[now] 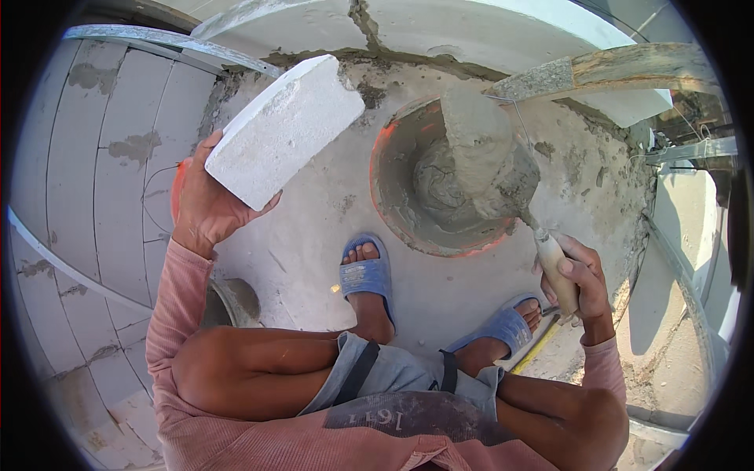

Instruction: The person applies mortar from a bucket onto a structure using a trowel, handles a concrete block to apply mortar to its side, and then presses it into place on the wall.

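A white lightweight concrete block (287, 129) with one chipped end is gripped at its lower end by my left hand (206, 204), raised and tilted above the floor. On the right, the fingers of my right hand (581, 279) wrap round the pale handle of a trowel (556, 267). Its blade lies over an orange bucket (382, 208), loaded with a thick heap of wet grey mortar (475, 145). More mortar (436, 177) sits inside the bucket, and its inner wall is smeared grey. The blade's own edges are mostly hidden under the mortar.
White block walls stand at left (118, 157) and behind the bucket (440, 35). A curved wooden strip (636, 71) reaches in from the far right. Below my right hand lies a yellow rod (538, 345). A grey-crusted container (236, 302) stands beside my left knee.
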Tool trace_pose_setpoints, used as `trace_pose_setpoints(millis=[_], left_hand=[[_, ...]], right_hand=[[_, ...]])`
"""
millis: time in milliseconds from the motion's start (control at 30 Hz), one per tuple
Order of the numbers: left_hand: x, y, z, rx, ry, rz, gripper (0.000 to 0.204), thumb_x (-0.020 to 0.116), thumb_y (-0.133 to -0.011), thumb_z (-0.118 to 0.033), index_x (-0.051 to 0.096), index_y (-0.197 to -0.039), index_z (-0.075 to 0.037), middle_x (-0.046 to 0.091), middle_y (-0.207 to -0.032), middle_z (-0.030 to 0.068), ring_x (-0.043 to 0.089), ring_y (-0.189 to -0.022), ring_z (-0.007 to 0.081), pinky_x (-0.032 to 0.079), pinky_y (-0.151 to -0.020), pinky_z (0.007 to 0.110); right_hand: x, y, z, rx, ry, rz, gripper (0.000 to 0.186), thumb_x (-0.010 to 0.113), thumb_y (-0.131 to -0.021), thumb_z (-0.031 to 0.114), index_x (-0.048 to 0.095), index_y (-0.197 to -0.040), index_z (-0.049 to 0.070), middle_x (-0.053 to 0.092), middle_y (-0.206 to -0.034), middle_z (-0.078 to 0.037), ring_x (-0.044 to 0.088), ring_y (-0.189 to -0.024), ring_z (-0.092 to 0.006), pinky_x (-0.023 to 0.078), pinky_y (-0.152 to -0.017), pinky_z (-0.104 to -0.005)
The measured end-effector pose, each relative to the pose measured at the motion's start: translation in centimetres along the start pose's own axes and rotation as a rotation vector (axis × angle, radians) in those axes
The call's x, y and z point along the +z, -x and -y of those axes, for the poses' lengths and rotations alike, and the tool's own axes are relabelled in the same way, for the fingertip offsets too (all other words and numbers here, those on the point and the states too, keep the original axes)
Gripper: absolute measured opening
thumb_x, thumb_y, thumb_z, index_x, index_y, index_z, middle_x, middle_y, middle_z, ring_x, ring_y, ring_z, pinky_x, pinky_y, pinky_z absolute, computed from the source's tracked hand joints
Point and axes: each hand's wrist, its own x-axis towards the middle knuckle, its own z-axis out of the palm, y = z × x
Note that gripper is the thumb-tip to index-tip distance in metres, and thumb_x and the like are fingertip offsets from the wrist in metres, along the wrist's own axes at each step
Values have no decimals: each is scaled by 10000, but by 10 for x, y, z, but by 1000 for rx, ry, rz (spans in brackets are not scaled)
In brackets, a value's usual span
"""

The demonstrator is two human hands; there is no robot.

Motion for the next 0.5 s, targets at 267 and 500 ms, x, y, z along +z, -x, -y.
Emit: trace_pose_setpoints(millis=[267, 500], left_hand=[[83, 18, 21, -196, 222, 202, 597, 499, -1031, -532, 488, -1516, -184, 549, -1494, 108, 597, -1306, 295, 519, -1036, 577], [130, 10, 35, -371, 337, 405, 600, 441, -1045, -548, 499, -1515, -178, 551, -1496, 94, 572, -1332, 311, 507, -1057, 576]], right_hand=[[59, -57, 33, -501, 502, -141, 555, 723, -943, 163, 554, -1433, -36, 657, -1205, -169, 658, -1004, -256, 554, -840, -353], [75, -73, -21, -1008, 1089, -271, 523, 822, -874, 79, 575, -1332, 17, 581, -1315, -190, 609, -1161, -366, 524, -961, -439]])
